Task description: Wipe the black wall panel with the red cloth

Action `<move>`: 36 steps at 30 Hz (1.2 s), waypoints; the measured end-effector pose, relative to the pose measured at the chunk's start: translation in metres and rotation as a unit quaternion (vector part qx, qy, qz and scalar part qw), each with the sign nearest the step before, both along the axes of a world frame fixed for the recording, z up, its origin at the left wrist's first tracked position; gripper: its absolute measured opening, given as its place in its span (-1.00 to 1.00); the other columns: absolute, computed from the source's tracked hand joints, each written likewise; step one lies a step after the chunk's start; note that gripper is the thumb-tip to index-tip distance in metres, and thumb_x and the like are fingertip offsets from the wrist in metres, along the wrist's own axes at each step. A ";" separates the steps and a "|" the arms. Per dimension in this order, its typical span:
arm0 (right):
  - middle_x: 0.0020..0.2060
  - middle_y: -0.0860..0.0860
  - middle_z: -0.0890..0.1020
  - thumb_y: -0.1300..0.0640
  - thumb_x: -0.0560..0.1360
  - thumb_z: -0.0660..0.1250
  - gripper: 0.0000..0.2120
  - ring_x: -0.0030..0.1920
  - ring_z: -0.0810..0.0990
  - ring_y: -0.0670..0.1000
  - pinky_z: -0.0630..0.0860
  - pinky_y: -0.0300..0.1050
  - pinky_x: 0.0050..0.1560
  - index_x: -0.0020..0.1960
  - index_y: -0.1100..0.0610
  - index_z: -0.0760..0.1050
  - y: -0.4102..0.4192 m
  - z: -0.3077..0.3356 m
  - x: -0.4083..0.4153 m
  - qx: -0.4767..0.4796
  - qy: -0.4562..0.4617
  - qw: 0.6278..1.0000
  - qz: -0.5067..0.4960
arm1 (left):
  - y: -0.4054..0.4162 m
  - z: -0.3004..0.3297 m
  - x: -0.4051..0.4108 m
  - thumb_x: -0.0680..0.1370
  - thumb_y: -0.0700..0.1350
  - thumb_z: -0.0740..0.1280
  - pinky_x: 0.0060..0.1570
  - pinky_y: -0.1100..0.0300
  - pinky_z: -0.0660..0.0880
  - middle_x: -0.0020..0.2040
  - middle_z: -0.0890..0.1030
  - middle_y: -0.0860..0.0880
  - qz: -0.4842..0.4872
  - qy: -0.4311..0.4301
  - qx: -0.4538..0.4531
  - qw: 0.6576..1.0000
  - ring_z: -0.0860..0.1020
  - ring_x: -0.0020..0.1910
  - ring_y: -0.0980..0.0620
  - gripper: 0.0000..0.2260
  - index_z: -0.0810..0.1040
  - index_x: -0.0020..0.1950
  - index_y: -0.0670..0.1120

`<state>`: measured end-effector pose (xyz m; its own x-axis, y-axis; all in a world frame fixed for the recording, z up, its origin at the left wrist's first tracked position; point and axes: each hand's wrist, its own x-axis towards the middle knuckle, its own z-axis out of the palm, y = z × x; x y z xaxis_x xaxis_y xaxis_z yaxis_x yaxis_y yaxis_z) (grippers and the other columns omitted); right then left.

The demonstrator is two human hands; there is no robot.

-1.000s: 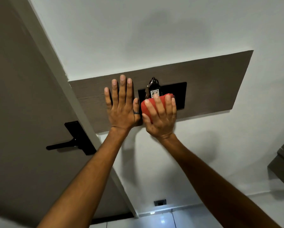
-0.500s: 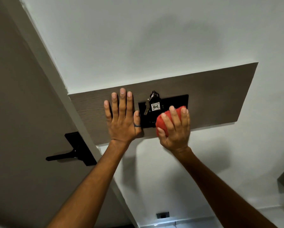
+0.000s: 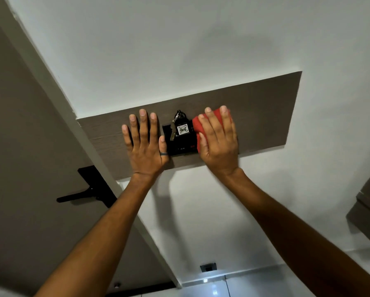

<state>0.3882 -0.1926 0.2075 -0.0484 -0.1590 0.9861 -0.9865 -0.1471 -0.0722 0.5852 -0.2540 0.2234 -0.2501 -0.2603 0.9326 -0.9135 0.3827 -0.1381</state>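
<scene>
The black wall panel [image 3: 183, 145] sits in a grey-brown wooden board [image 3: 263, 112] on the white wall. A bunch of keys with a white "406" tag [image 3: 183, 129] hangs over the panel's upper part. My right hand [image 3: 219, 144] presses the folded red cloth [image 3: 198, 127] flat against the panel's right end, hiding that part. My left hand [image 3: 145, 146], a ring on its thumb, lies flat with spread fingers on the board just left of the panel, holding nothing.
A grey-brown door with a black lever handle [image 3: 85, 195] stands at the left behind its white frame. A small black socket [image 3: 208, 267] sits low on the wall. A brown cabinet edge [image 3: 368, 213] juts in at the right.
My right hand has slid the red cloth from the panel's left-middle to its right end and a little upward. My left hand stays flat on the board. The view has shifted.
</scene>
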 end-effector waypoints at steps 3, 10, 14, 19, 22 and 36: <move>0.44 0.17 0.55 0.17 0.69 0.27 -0.64 0.50 0.45 0.32 0.54 0.23 0.42 0.45 0.24 0.50 0.023 -0.021 -0.021 0.058 0.044 0.997 0.016 | 0.018 0.004 -0.004 0.70 -0.03 0.03 0.59 -0.25 0.07 0.63 0.17 -0.23 -0.016 0.030 0.059 0.998 0.03 0.64 -0.22 -0.48 0.10 0.65 -0.14; 0.35 0.05 0.63 -0.01 0.73 0.22 -0.62 0.35 0.61 0.07 0.54 0.10 0.44 0.48 0.09 0.48 0.100 -0.067 -0.038 0.209 -0.630 0.666 0.341 | 0.109 -0.061 -0.091 0.70 0.02 0.07 0.63 -0.16 -0.01 0.64 0.13 -0.23 -0.138 0.069 0.147 0.977 0.01 0.65 -0.19 -0.45 0.14 0.63 -0.22; 0.00 0.12 0.74 -0.08 0.74 0.07 -0.59 0.04 0.71 0.11 0.56 0.09 0.23 0.20 0.14 0.59 0.137 -0.091 -0.087 0.214 -0.814 0.342 0.417 | 0.142 -0.106 -0.155 0.69 0.00 0.13 0.63 -0.15 0.03 0.62 0.18 -0.25 -0.184 0.022 0.224 0.957 0.08 0.63 -0.24 -0.46 0.19 0.61 -0.23; 0.20 0.24 0.65 -0.35 0.60 0.19 -0.28 0.18 0.66 0.24 0.61 0.20 0.22 0.47 0.22 0.45 0.198 -0.145 -0.198 0.158 -0.854 0.239 0.435 | 0.174 -0.170 -0.239 0.71 0.03 0.11 0.61 -0.15 0.07 0.64 0.15 -0.19 -0.233 -0.038 0.344 0.909 0.03 0.65 -0.20 -0.46 0.17 0.63 -0.17; 0.14 0.18 0.68 -0.21 0.56 0.33 -0.49 0.17 0.66 0.23 0.60 0.20 0.23 0.27 0.18 0.61 0.229 -0.173 -0.291 0.189 -0.845 0.303 0.397 | 0.201 -0.207 -0.299 0.70 0.07 0.06 0.60 -0.16 0.11 0.64 0.16 -0.18 -0.246 -0.097 0.420 0.868 0.04 0.65 -0.19 -0.46 0.19 0.63 -0.17; 0.67 0.10 0.15 -0.16 0.72 0.01 -0.39 0.70 -0.01 0.20 -0.11 0.38 0.67 0.67 0.10 0.08 0.288 -0.306 -0.596 0.689 -0.140 0.703 -0.109 | 0.262 -0.244 -0.520 0.64 0.28 -0.21 0.64 -0.07 -0.21 0.68 -0.12 -0.09 -0.120 -0.189 0.576 0.786 -0.22 0.65 -0.12 -0.32 -0.07 0.68 -0.06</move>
